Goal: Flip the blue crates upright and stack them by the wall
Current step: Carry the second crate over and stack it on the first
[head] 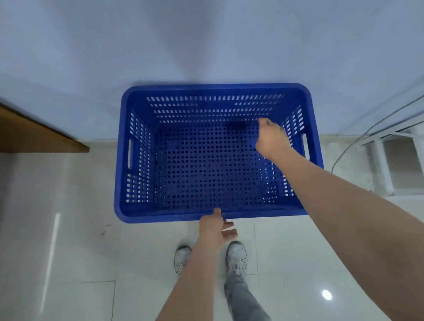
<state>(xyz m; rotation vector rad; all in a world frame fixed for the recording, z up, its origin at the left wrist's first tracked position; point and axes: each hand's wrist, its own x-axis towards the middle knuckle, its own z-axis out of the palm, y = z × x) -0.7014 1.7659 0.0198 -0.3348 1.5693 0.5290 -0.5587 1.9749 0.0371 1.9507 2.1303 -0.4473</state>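
Touching blue crate, unlabelled.

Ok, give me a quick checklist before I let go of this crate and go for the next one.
1. Crate upright, opening facing up: ok.
2. Far rim against the wall: looks ok, though contact cannot be confirmed.
3. Crate empty inside: ok, only the perforated floor shows.
4. Left hand free: not ok, its thumb is on the near rim, fingers open beneath it.
5. Right hand clear: cannot tell; it hovers over the inside near the right wall, and contact is unclear.
6. Another crate underneath, so it counts as stacked: cannot tell.
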